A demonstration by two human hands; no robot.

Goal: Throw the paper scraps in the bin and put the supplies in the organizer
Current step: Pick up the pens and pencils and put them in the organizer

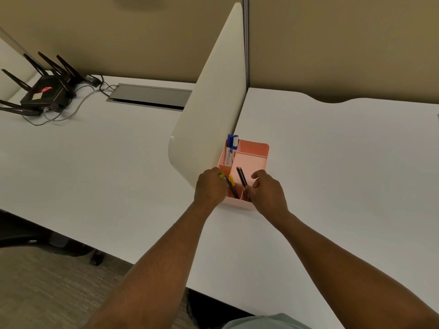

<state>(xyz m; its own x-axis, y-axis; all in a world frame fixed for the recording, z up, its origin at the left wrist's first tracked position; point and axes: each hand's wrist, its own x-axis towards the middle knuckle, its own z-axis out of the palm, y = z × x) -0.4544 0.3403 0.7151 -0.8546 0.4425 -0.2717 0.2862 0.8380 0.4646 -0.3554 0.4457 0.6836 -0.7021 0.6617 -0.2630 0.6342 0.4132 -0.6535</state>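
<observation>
**Q:** Where was the organizer, and what did it look like?

**A:** The pink organizer point(251, 157) sat on the white counter point(332, 162), pressed against the near end of a cream divider panel point(213, 103). It was a small plastic box split into compartments. Two markers with blue caps point(231, 148) stood upright in the far left slot. A yellow-topped pen point(231, 186) leaned in a near slot, and two dark pencils point(241, 178) leaned in the slot just to its right.

**Q:** What were the hands doing?

**A:** The left hand point(210, 188) was curled at the organizer's near left corner, its fingers pinching something yellow-green; what it was could not be made out. The right hand point(267, 191) held the lower end of the pencils between thumb and curled fingers point(257, 175).

**Q:** How would these things handle?

**A:** Probably light and stiff. The pencils looked smooth and thin, so a grip near the middle would likely steady them best. The organizer seemed light enough to slide, so bracing a wall would help.

**Q:** Anything else?

**A:** A black router point(45, 91) with antennas sat far left. No paper scraps or bin were visible.
</observation>
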